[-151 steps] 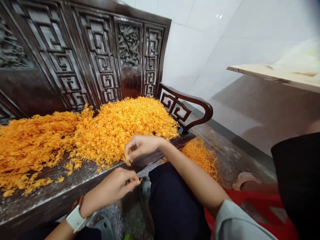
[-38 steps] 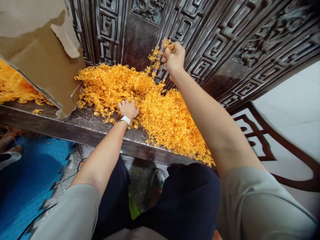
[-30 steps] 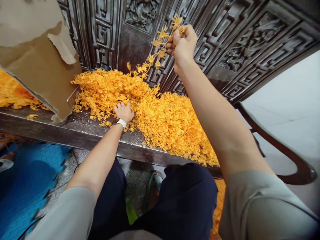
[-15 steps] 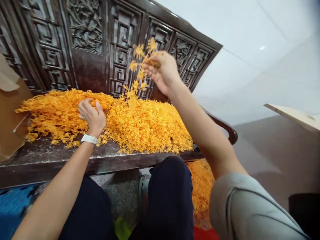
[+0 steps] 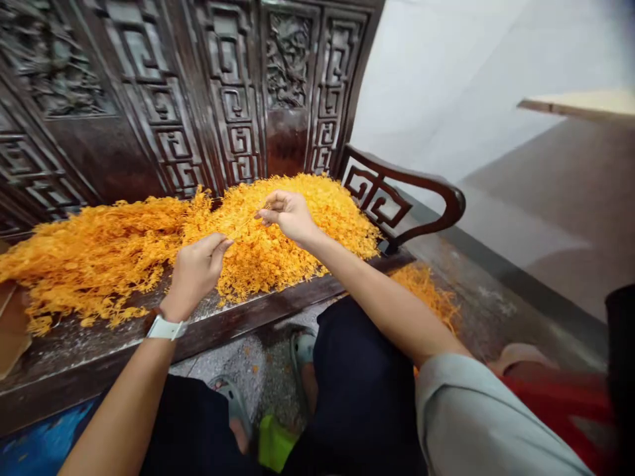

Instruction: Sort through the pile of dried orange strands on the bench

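Observation:
A big heap of small orange plastic flower sprigs (image 5: 149, 244) covers the seat of a dark carved wooden bench (image 5: 278, 311). My left hand (image 5: 196, 271), a white watch on its wrist, and my right hand (image 5: 288, 215) hover over the heap's middle. Both pinch the two ends of one thin orange sprig (image 5: 245, 225) stretched between them. The sprig's detail is hard to make out against the heap.
The bench's carved backrest (image 5: 198, 99) rises behind the heap and its curved armrest (image 5: 401, 198) closes the right end. More orange sprigs (image 5: 426, 297) lie on the floor at the right. A cardboard edge (image 5: 12, 324) shows far left; a red stool (image 5: 555, 396) and another person's dark clothing (image 5: 620, 357) are at the right.
My right hand came down from high in front of the backrest with a sprig. My left hand lifted off the heap and took the sprig's other end. The view swung right.

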`<state>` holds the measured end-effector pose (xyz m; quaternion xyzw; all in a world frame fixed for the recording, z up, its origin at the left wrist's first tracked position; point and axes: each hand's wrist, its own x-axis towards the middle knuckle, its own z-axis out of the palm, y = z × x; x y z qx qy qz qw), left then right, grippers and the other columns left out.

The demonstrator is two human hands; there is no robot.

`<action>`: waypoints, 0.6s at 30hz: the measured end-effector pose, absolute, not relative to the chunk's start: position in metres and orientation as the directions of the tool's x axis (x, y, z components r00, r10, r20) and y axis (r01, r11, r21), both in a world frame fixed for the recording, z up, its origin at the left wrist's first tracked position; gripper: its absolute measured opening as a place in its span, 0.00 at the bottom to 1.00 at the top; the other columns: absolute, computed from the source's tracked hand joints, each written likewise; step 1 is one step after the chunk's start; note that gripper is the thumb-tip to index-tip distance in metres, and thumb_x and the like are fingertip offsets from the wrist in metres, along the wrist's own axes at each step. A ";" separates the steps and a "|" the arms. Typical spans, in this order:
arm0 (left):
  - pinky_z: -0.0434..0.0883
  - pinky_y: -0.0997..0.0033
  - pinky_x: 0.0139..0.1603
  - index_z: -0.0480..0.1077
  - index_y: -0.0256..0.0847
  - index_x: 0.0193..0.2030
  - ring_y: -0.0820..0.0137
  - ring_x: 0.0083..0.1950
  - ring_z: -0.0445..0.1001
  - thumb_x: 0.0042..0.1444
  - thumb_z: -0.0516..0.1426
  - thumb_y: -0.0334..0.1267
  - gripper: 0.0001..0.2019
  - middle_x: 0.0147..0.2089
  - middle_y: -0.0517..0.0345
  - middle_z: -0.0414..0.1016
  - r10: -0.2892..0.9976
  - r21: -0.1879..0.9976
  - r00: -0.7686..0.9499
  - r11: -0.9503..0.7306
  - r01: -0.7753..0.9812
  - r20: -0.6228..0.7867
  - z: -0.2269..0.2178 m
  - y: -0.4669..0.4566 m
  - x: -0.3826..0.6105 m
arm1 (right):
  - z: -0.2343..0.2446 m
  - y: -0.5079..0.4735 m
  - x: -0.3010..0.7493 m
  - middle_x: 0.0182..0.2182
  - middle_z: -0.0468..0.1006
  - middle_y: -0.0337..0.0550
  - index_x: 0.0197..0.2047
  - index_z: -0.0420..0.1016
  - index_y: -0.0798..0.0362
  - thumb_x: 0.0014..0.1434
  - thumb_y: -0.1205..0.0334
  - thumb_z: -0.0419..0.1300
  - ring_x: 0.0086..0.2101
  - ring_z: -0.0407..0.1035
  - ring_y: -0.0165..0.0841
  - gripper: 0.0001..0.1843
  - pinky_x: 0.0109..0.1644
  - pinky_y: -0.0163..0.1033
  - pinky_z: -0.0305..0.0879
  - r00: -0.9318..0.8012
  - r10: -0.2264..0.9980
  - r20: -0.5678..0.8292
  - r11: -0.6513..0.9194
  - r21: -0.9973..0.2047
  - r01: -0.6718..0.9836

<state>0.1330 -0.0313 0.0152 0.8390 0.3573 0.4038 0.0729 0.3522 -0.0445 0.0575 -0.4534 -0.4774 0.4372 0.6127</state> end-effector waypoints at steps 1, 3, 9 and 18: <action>0.61 0.70 0.34 0.75 0.41 0.38 0.69 0.29 0.71 0.71 0.56 0.42 0.12 0.30 0.57 0.75 0.638 0.347 0.473 -0.749 0.564 0.608 0.015 -0.031 0.132 | 0.051 -0.045 0.359 0.28 0.81 0.37 0.34 0.69 0.51 0.54 0.68 0.72 0.27 0.72 0.27 0.14 0.37 0.37 0.71 0.161 0.972 0.172 0.186 -0.979 -0.080; 0.61 0.71 0.33 0.76 0.41 0.39 0.69 0.28 0.71 0.71 0.56 0.41 0.11 0.29 0.57 0.76 0.623 0.264 0.539 -0.757 0.597 0.567 0.015 -0.031 0.129 | 0.047 -0.045 0.377 0.27 0.81 0.39 0.33 0.70 0.52 0.56 0.70 0.71 0.26 0.72 0.28 0.13 0.35 0.37 0.70 0.158 0.975 0.156 0.168 -0.984 -0.064; 0.58 0.74 0.30 0.79 0.38 0.37 0.72 0.24 0.66 0.64 0.59 0.42 0.11 0.23 0.61 0.69 0.730 0.265 0.304 -0.551 0.791 0.613 0.013 -0.007 0.093 | 0.062 -0.060 0.474 0.32 0.79 0.38 0.40 0.71 0.51 0.65 0.65 0.64 0.29 0.71 0.25 0.04 0.36 0.35 0.70 0.574 0.755 0.317 0.329 -0.940 0.086; 0.59 0.73 0.31 0.79 0.39 0.38 0.73 0.24 0.65 0.67 0.58 0.45 0.13 0.24 0.62 0.69 0.776 0.275 0.387 -0.565 0.778 0.498 0.007 0.003 0.092 | 0.036 -0.084 0.461 0.34 0.83 0.42 0.42 0.81 0.55 0.59 0.51 0.72 0.30 0.74 0.29 0.16 0.37 0.37 0.72 -0.559 0.828 0.027 0.140 -0.977 0.160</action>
